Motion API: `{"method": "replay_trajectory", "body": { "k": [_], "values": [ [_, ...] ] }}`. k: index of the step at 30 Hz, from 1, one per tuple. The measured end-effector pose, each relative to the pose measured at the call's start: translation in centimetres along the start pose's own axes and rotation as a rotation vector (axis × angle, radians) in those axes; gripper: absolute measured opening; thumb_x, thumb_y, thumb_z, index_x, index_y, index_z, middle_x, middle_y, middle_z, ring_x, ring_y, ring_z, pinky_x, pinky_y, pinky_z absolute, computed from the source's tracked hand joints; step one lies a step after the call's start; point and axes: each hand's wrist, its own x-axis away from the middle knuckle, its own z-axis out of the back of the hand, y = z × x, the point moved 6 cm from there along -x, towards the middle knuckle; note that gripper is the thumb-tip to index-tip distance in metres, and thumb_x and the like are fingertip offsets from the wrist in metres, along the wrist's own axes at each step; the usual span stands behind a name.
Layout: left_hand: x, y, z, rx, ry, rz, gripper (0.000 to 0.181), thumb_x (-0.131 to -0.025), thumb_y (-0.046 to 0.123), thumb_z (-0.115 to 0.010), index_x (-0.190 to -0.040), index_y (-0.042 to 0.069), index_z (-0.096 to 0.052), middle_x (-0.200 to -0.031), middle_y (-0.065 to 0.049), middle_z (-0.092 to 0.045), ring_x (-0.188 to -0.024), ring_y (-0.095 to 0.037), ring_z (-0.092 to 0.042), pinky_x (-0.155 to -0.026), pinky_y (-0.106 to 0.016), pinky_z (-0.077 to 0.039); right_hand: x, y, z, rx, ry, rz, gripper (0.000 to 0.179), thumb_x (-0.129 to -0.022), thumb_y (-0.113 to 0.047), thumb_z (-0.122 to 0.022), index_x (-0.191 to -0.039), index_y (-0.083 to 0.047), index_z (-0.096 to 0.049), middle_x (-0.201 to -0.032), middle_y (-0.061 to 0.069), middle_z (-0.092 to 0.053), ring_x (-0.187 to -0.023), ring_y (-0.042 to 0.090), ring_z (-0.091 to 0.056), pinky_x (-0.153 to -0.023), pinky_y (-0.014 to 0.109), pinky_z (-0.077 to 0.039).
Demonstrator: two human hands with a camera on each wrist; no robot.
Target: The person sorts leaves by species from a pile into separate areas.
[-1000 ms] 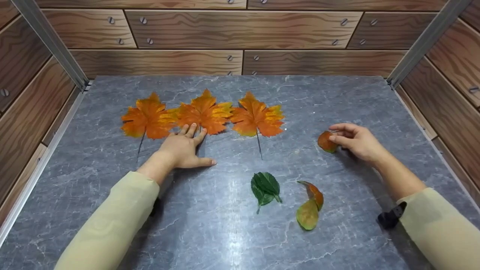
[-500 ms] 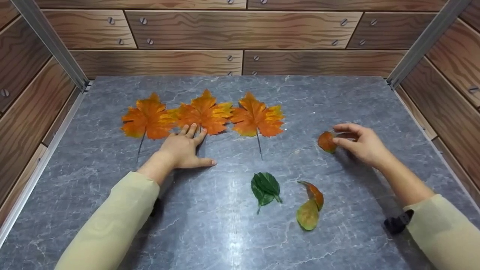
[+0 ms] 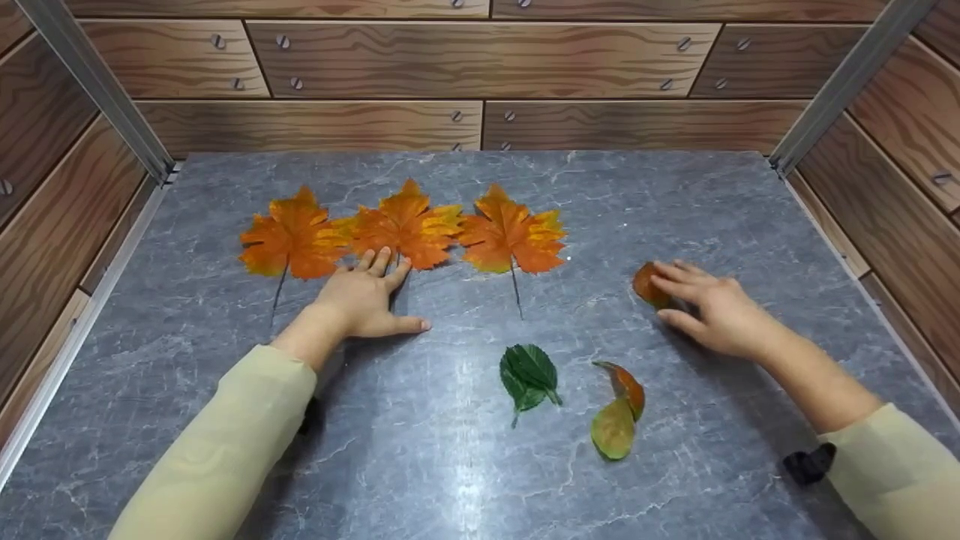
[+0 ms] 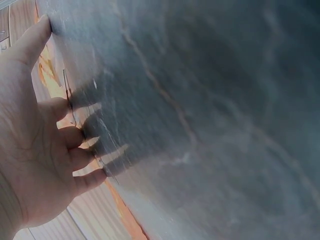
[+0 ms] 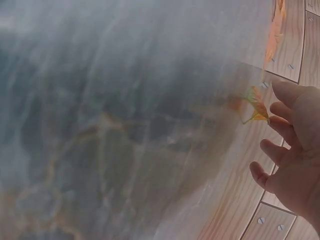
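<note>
A: State of the left hand?

B: The left hand (image 3: 364, 300) is palm down, its fingers and thumb spread. The fingertips reach the lower edge of the middle big orange leaf (image 3: 407, 225) and hide part of its stem.

A: And the right hand?

B: The right hand (image 3: 720, 315) has its fingers stretched out and its thumb standing apart, so no pinch. Its fingertips overlap the right side of the small brown leaf (image 3: 643, 283); whether they press on it cannot be told.

A: Position of that small leaf?

B: On the desk (image 3: 420, 465), right of the row of big leaves and well apart from them.

A: Describe the row.

B: Three alike, side by side: the left big leaf (image 3: 294, 236), the middle one, and the right big leaf (image 3: 512, 232). Neighbouring edges meet or overlap, unclear which. The two outer stems point toward the person.

A: Nearer the person?

B: Two green leaves (image 3: 529, 375), overlapping. Just right of them, a curled orange leaf (image 3: 634, 390) touches a yellow-green leaf (image 3: 613, 431).

A: Surroundings?

B: Wood-patterned walls (image 3: 480, 60) behind and at both sides; pale sleeves (image 3: 232, 420) on both arms
</note>
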Motion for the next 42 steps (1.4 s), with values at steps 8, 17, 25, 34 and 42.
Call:
{"method": "replay_trajectory", "body": {
  "k": [8,17,25,34,42],
  "values": [
    [0.0,0.3,-0.1,0.008,-0.006,-0.003,0.115,-0.089,0.090,-0.047,-0.171,0.021,-0.006,-0.175,-0.019,0.002,-0.161,-0.042,-0.002,-0.123,-0.070,-0.016,0.9,1.0,-1.2,0.004,-0.110,-0.037,0.062,-0.107,-0.034,-0.066,-0.158,-0.004,-0.049,-0.168,0.018,-0.038,-0.151,0.052,-0.034,-0.106,0.086,-0.026],
    [0.1,0.3,-0.1,0.011,0.009,-0.009,0.116,-0.089,0.091,-0.047,-0.171,0.020,-0.006,-0.175,-0.020,0.001,-0.161,-0.043,-0.003,-0.122,-0.071,-0.018,1.2,1.5,-1.9,-0.034,-0.203,-0.080,0.068,-0.110,-0.047,-0.055,-0.164,-0.008,-0.039,-0.171,0.018,-0.030,-0.154,0.051,-0.026,-0.115,0.079,-0.022],
    [0.5,0.0,-0.1,0.031,0.047,-0.013,0.114,-0.090,0.088,-0.050,-0.172,0.018,-0.009,-0.175,-0.022,-0.001,-0.161,-0.044,-0.005,-0.123,-0.070,-0.017,1.0,1.4,-2.3,-0.064,-0.233,-0.092,0.068,-0.112,-0.047,-0.052,-0.165,-0.009,-0.037,-0.172,0.017,-0.027,-0.156,0.050,-0.023,-0.118,0.075,-0.021],
    [1.0,0.0,0.7,0.057,0.119,-0.006,0.112,-0.091,0.085,-0.054,-0.172,0.019,-0.014,-0.175,-0.024,-0.004,-0.160,-0.047,-0.007,-0.121,-0.075,-0.011,0.7,1.5,-2.0,-0.084,-0.241,-0.098,0.065,-0.113,-0.046,-0.049,-0.165,-0.009,-0.036,-0.173,0.017,-0.026,-0.157,0.050,-0.020,-0.118,0.075,-0.019],
    [2.2,1.6,2.7,0.065,0.239,-0.059,0.105,-0.095,0.078,-0.057,-0.172,0.018,-0.019,-0.174,-0.025,-0.010,-0.161,-0.045,-0.009,-0.124,-0.070,-0.012,0.9,1.7,-2.0,-0.084,-0.244,-0.105,0.064,-0.113,-0.045,-0.048,-0.165,-0.009,-0.037,-0.173,0.016,-0.026,-0.157,0.050,-0.021,-0.118,0.076,-0.018]
  ]
}}
